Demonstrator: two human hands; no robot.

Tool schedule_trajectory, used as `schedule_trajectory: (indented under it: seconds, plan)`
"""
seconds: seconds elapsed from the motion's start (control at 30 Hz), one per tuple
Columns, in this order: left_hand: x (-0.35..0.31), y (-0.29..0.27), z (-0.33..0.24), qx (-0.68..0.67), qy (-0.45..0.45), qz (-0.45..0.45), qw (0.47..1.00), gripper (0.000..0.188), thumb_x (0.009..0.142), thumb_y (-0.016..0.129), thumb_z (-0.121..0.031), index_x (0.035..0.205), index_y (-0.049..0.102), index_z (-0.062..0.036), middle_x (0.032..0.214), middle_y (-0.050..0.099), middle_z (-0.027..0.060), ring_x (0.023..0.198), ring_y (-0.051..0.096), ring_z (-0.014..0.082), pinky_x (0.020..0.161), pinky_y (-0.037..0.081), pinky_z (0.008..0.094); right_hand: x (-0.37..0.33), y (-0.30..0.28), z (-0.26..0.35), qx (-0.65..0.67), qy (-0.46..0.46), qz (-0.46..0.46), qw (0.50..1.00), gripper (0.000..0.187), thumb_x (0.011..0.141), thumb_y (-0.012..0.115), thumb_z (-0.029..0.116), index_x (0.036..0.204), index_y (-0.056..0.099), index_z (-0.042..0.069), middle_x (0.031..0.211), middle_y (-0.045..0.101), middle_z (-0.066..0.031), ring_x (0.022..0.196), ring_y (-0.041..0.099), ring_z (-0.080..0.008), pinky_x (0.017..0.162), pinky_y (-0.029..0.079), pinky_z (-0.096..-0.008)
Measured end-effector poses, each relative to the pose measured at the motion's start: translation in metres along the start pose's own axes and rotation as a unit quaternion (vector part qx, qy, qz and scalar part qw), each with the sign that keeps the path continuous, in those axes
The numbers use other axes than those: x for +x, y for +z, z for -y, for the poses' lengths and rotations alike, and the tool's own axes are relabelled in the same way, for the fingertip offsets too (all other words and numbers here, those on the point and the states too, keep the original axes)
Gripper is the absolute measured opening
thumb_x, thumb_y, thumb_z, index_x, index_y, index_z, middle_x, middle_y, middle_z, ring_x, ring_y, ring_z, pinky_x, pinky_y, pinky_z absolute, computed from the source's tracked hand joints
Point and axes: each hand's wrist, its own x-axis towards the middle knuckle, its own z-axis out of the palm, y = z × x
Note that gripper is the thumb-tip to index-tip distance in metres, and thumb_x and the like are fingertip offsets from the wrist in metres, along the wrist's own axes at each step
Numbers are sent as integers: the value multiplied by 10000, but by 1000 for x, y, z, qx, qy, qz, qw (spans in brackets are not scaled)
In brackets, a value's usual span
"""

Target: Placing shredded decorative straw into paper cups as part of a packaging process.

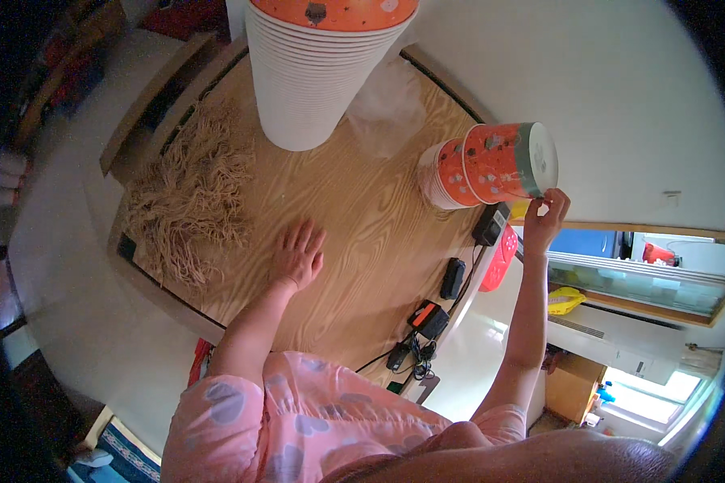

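Note:
My left hand (pixel 300 253) lies palm down on the wood-grain table (pixel 338 278), fingers spread and holding nothing. My raised right hand (pixel 546 213) pinches the base edge of an upside-down paper bucket (pixel 495 165), orange with a green band and a white bottom. That bucket sits over a short stack of matching buckets (pixel 439 177) at the table's right side. Farther back rises a much taller stack of nested paper buckets (pixel 318 80), white rims below and orange at the top, cut off by the picture's upper edge.
A heap of tan stringy fibre (pixel 189 201) covers the table's left part. Crumpled clear plastic (pixel 387 105) lies behind the short stack. Along the right edge are black adapters (pixel 429 319), a cable coil (pixel 419 358) and a red plastic thing (pixel 501 259). A white wall (pixel 620 105) rises beyond.

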Motion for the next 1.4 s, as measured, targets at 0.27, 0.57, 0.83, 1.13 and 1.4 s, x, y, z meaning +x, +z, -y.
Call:
schedule_trajectory:
  seconds: [0.27, 0.57, 0.83, 1.13, 1.4]
  plan:
    - [1, -4, -1, 12, -9, 11, 1000, 502, 774, 506, -304, 1236, 396, -141, 1319, 314, 125, 1224, 271, 302, 999, 193, 505, -7, 10, 7, -6, 1, 9, 1000, 260, 672, 548, -36, 907, 457, 26, 923, 482, -162, 885, 481, -341, 746, 416, -414]
    - [1, 1, 1, 4, -4, 15, 1000, 530, 768, 514, -293, 1249, 362, -132, 1315, 315, 129, 1224, 272, 311, 988, 202, 509, -14, 22, 8, -39, -39, 5, 998, 239, 680, 559, 3, 897, 467, 35, 928, 487, -162, 878, 482, -340, 747, 420, -415]
    - [3, -6, 0, 7, -1, 12, 1000, 529, 767, 516, -298, 1251, 370, -140, 1307, 323, 129, 1225, 272, 312, 988, 205, 504, -19, 29, 7, -63, -55, 9, 996, 225, 685, 564, 30, 893, 478, 39, 933, 488, -161, 896, 473, -335, 774, 406, -426]
    - [3, -5, 0, 7, -4, 9, 1000, 527, 774, 512, -296, 1256, 364, -144, 1317, 316, 121, 1235, 263, 304, 994, 200, 498, -18, 30, 9, -68, -57, 10, 996, 248, 686, 566, 32, 918, 482, 40, 946, 486, -166, 906, 472, -339, 779, 406, -428]
    - [5, -3, 0, 1, 0, 5, 1000, 538, 765, 521, -293, 1257, 364, -140, 1318, 316, 127, 1230, 271, 308, 993, 197, 502, -15, 25, 12, -83, -52, 44, 994, 249, 701, 553, 20, 940, 484, 40, 965, 488, -164, 940, 465, -336, 801, 403, -423]
